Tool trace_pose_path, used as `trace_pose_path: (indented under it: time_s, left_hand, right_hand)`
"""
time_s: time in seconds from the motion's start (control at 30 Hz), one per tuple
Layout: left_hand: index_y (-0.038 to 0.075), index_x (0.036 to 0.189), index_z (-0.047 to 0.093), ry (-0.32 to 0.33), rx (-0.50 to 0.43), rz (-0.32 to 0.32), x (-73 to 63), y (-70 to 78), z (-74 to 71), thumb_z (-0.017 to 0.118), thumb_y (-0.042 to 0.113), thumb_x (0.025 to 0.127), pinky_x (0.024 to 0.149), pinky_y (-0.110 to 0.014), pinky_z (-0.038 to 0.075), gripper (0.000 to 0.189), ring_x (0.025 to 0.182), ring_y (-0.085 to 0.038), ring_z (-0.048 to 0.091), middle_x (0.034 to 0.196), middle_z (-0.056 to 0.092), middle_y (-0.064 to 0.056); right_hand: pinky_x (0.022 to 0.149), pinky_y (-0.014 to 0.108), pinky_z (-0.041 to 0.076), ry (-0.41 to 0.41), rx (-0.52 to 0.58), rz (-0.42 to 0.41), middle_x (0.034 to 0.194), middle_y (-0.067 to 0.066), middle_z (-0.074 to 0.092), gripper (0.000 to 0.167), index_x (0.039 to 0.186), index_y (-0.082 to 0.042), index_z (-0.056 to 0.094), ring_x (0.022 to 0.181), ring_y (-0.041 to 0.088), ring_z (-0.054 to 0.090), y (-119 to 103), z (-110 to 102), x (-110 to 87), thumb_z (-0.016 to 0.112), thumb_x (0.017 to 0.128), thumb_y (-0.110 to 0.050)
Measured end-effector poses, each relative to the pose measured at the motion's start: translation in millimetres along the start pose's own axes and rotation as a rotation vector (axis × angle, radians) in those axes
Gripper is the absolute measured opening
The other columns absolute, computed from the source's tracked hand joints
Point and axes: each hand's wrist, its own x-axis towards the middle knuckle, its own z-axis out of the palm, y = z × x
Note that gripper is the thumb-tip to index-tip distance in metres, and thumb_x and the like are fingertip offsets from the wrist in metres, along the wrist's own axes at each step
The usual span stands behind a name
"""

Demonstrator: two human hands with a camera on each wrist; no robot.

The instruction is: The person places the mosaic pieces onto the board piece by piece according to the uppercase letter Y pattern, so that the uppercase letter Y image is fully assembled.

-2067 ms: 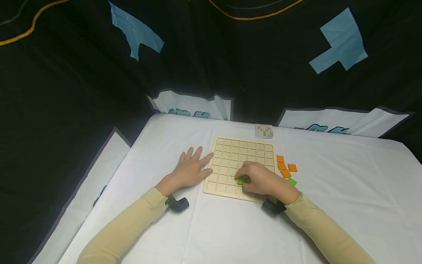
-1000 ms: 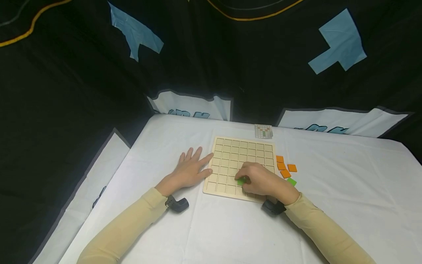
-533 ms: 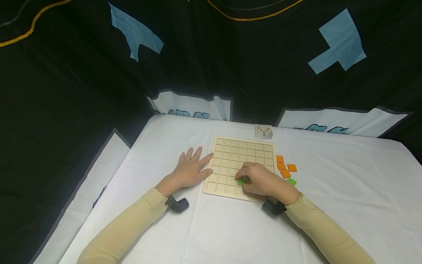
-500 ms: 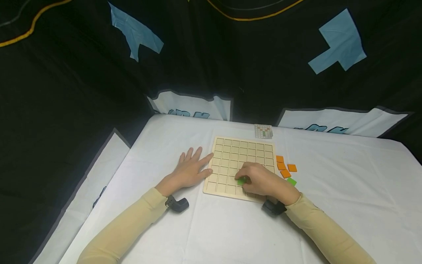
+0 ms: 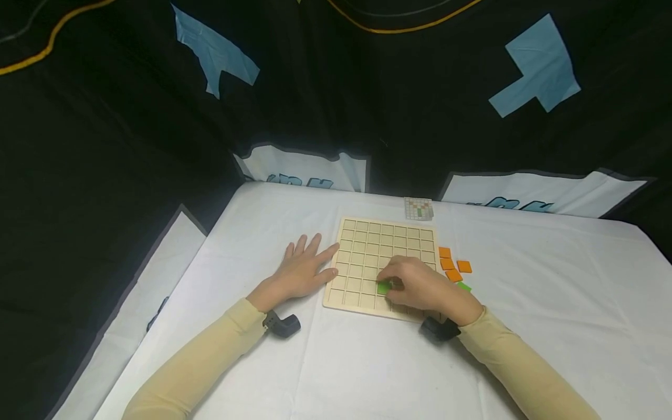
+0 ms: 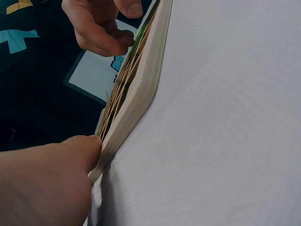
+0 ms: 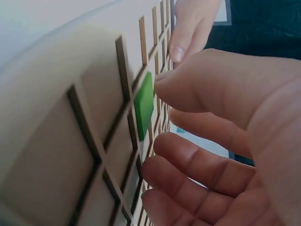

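A pale wooden grid board (image 5: 361, 256) lies flat on the white-covered table. One green square tile (image 5: 384, 287) sits in a cell near its front; in the right wrist view this green tile (image 7: 144, 107) appears set between the ridges. My right hand (image 5: 415, 284) hovers over it, thumb and fingers bent but apart, with a gap to the tile in the right wrist view. Spread out flat, my left hand (image 5: 298, 273) rests on the cloth, its thumb and index finger touching the board's left edge. The left wrist view shows that thumb (image 6: 84, 148) against the rim.
Several orange tiles (image 5: 454, 275) lie loose right of the board. Another green tile (image 5: 464, 286) is beside them, partly hidden by the right hand. Behind the board is a small stack of patterned cards (image 5: 418, 209). A dark curtain (image 5: 315, 87) stands beyond the table.
My right hand stays over the green tile, then shifts slightly right and its fingers loosen from the tile, which stays in its cell. The left hand has not moved.
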Motion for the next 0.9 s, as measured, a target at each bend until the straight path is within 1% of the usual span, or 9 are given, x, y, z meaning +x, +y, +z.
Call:
trace_pose_path:
  time_s: [0.1,0.2,0.4,0.53,0.6,0.67,0.73,0.8,0.9]
  left_hand:
    - [0.026,0.163,0.028,0.003,-0.005,0.002,0.6,0.0,-0.3,0.043,0.052,0.105,0.124,-0.07,0.002,0.065,0.156,-0.052,0.0,0.171,0.009,-0.023]
    - [0.026,0.163,0.028,0.006,-0.005,0.005,0.7,0.2,0.3,0.043,0.051,0.105,0.124,-0.071,0.003,0.065,0.156,-0.052,0.001,0.171,0.009,-0.023]
    - [0.026,0.163,0.029,0.003,-0.007,0.003,0.7,-0.1,1.0,0.043,0.051,0.105,0.124,-0.071,0.002,0.065,0.156,-0.052,0.0,0.171,0.009,-0.023]
    - [0.027,0.163,0.028,0.0,-0.006,0.004,1.4,0.2,0.9,0.042,0.052,0.105,0.124,-0.07,0.002,0.065,0.156,-0.052,0.0,0.171,0.009,-0.022]
    - [0.027,0.163,0.027,-0.003,-0.007,0.002,1.6,0.4,0.6,0.042,0.053,0.105,0.124,-0.07,0.001,0.065,0.156,-0.052,0.0,0.171,0.008,-0.022]
    - [0.027,0.163,0.028,-0.001,-0.007,0.002,1.2,0.9,0.3,0.043,0.052,0.105,0.124,-0.07,0.002,0.065,0.156,-0.052,0.0,0.171,0.009,-0.023]
    - [0.026,0.163,0.028,0.0,-0.005,0.0,1.1,1.3,0.2,0.043,0.051,0.105,0.124,-0.071,0.002,0.065,0.156,-0.052,0.0,0.171,0.009,-0.023]
    - [0.026,0.162,0.029,0.004,-0.003,-0.001,0.9,1.7,0.3,0.044,0.051,0.105,0.123,-0.071,0.003,0.065,0.156,-0.053,0.001,0.171,0.01,-0.023]
    - [0.026,0.162,0.029,0.003,-0.002,-0.006,0.8,1.9,-0.2,0.044,0.051,0.104,0.124,-0.071,0.003,0.065,0.156,-0.052,0.001,0.171,0.01,-0.023]
  right_hand:
    - [0.082,0.031,0.057,0.021,-0.006,0.001,0.102,0.003,0.075,0.027,0.107,-0.006,0.078,0.091,0.016,0.065,3.0,-4.7,-4.6,0.077,0.081,-0.004]
    - [0.078,0.029,0.055,0.039,-0.002,0.018,0.1,0.004,0.074,0.027,0.107,-0.005,0.078,0.088,0.017,0.063,7.4,-9.9,-10.7,0.078,0.08,-0.004]
    - [0.078,0.03,0.055,0.057,0.024,0.091,0.103,0.007,0.073,0.03,0.11,-0.003,0.076,0.093,0.02,0.065,16.5,-20.8,-27.5,0.074,0.08,-0.003]
    - [0.076,0.031,0.053,0.077,-0.009,0.123,0.104,0.007,0.074,0.03,0.109,-0.003,0.076,0.089,0.019,0.063,23.1,-27.9,-41.5,0.075,0.079,-0.003]
    - [0.073,0.029,0.05,0.091,-0.029,0.131,0.101,0.006,0.074,0.031,0.109,-0.003,0.077,0.084,0.016,0.059,26.7,-30.5,-47.7,0.076,0.078,-0.003]
    - [0.07,0.027,0.046,0.098,-0.039,0.147,0.093,0.004,0.071,0.031,0.108,-0.002,0.076,0.078,0.014,0.054,30.7,-31.9,-53.3,0.077,0.078,-0.003]
    - [0.068,0.026,0.044,0.104,-0.036,0.166,0.087,0.002,0.067,0.031,0.108,0.0,0.076,0.075,0.013,0.05,35.0,-33.0,-59.7,0.078,0.077,-0.003]
    - [0.065,0.024,0.042,0.104,-0.034,0.194,0.084,0.001,0.063,0.031,0.109,0.001,0.075,0.075,0.012,0.05,39.0,-33.6,-65.8,0.079,0.078,-0.003]
    - [0.065,0.024,0.045,0.109,-0.038,0.223,0.086,0.002,0.065,0.031,0.109,0.001,0.075,0.076,0.013,0.053,44.5,-35.0,-74.6,0.08,0.078,-0.002]
